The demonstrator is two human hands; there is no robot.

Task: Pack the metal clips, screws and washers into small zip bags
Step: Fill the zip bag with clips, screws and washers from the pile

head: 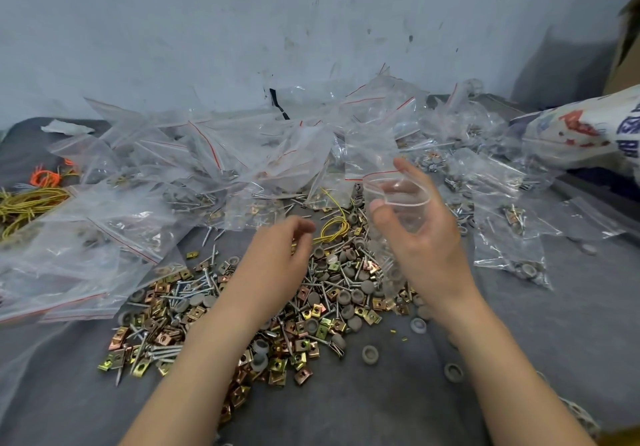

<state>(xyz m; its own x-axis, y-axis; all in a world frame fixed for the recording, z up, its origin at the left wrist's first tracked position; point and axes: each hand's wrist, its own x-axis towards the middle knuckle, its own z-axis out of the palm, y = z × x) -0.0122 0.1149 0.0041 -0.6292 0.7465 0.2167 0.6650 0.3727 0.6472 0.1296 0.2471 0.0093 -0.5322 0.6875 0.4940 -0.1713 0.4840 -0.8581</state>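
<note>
Now: I see right grip (424,251) grasping small clear zip bag with red seal line (401,215), mouth open, raised above pile. Left grip (280,251) over pile's far side, fingers curled and blurred; I cannot tell whether it pinches anything. Brass-coloured square metal clips (317,310), silver screws (162,348) and grey round washers (369,353) lie mixed on grey cloth-covered worktop (519,341). Heap of clear zip bags (207,154) behind.

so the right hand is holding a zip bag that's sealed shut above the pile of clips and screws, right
Not sealed. The head view shows the right hand holding the zip bag with its mouth spread open above the pile of clips and screws; the rest is right.
</note>
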